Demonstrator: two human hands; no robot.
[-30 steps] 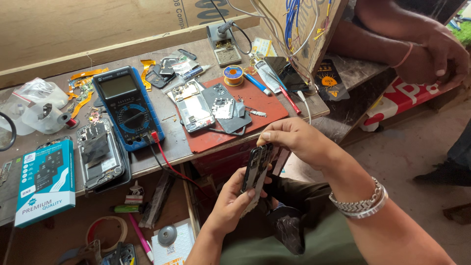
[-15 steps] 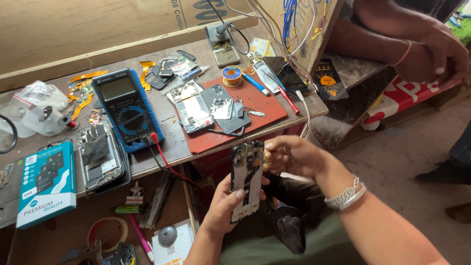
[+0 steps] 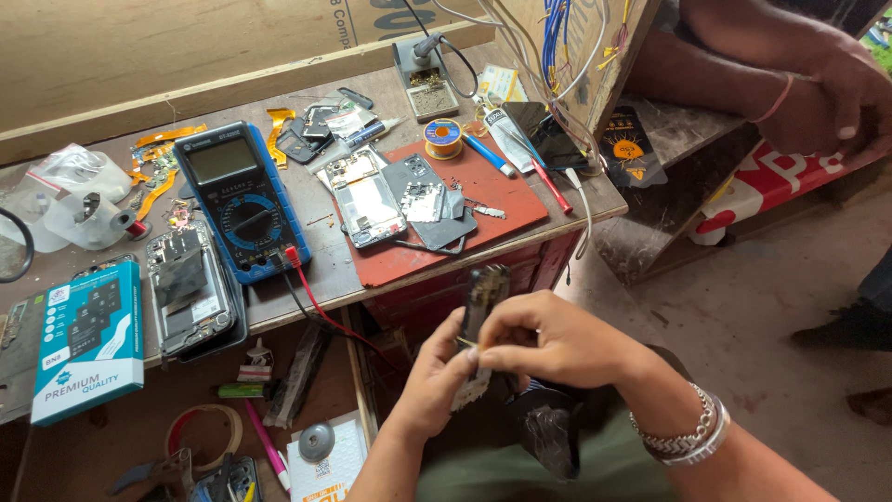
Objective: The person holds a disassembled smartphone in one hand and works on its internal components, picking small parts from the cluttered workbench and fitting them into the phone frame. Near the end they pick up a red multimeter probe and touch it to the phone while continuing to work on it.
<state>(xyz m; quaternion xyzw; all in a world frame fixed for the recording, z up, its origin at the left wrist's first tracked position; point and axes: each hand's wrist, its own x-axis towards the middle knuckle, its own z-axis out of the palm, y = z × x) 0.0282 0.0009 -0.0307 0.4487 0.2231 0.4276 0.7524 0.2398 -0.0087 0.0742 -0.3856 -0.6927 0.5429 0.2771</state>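
Your left hand grips one opened phone upright below the table edge; your right hand is closed, pinching at its middle. On the table lie one blue meter, two more opened phones, and one solder spool.

Worn wooden workbench at 10 o'clock, plywood wall at 11, bare concrete floor at 3, daylight.

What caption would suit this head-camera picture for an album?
Both hands, left hand and right hand, hold an opened phone below a cluttered workbench with a blue multimeter.
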